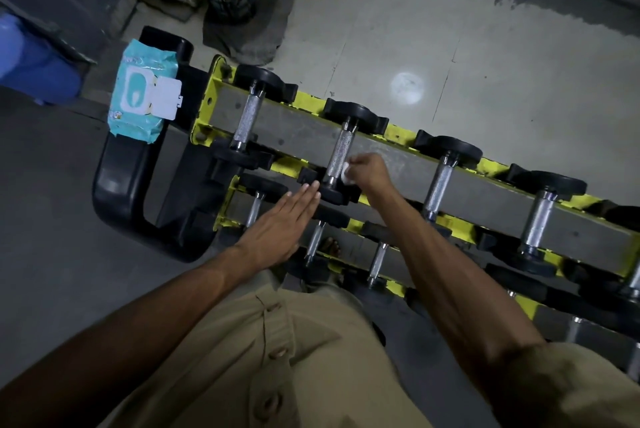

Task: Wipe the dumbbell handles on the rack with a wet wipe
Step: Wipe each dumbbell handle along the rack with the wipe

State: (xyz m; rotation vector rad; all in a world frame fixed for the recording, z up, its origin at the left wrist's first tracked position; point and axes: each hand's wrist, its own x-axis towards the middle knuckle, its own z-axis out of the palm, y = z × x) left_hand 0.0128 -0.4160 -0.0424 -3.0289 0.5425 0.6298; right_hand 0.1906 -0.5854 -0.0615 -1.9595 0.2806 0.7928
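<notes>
Head view: yellow rack on grey floor.

Yellow-edged rack w/ black-ended dumbbells across rails; wipes pack atop black frame at its end.

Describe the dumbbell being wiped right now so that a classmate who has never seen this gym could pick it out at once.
Find the yellow rack running across the floor, and look along its top row of black-ended dumbbells. Counting from the end nearest the wet wipe pack, it is the second dumbbell. Unlike its neighbours, the right hand holds a white wipe against its handle.
</notes>
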